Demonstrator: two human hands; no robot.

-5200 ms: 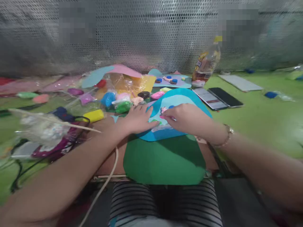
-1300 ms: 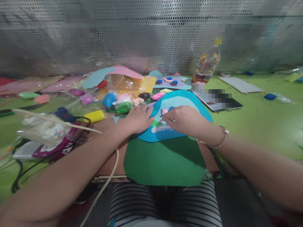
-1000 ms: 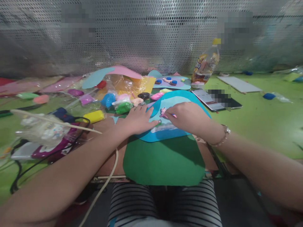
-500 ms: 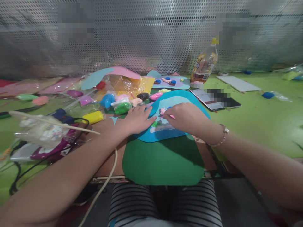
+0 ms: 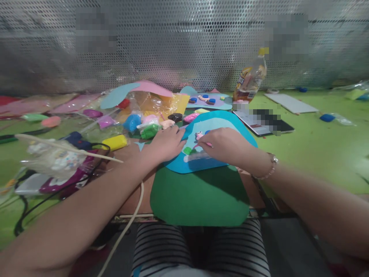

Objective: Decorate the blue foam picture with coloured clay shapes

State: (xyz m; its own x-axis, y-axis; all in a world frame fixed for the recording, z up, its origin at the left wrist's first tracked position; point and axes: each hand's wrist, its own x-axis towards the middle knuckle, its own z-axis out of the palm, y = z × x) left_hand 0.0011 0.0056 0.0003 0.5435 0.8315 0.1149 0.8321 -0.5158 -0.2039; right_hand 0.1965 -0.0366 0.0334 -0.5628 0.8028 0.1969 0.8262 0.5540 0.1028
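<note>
My left hand (image 5: pixel 169 143) lies with its fingers flat at the left edge of a blue foam sheet (image 5: pixel 179 166). Between the fingers and thumb of my right hand (image 5: pixel 224 143) is a thin pink modelling tool (image 5: pixel 195 146). Its tip points down and left, close to a small green lump of clay (image 5: pixel 187 151) on the sheet's light-blue middle. Just above the tool sits a small pink clay figure (image 5: pixel 199 135). A blue clay piece behind my right hand is mostly hidden. Under the blue sheet, a dark green sheet (image 5: pixel 198 196) reaches the table's front edge.
Bagged clay, including a yellow pack (image 5: pixel 115 142) and a green pack (image 5: pixel 150 131), lies to the left. A cable (image 5: pixel 141 198) runs over the front edge. Behind are a decorated sheet (image 5: pixel 226 100) and a bottle (image 5: pixel 250 80); a tablet (image 5: pixel 259 127) lies right.
My right hand has shifted the pink tool's tip from beside the pink figure down and left towards the green lump. My left thumb has drawn back from the green lump.
</note>
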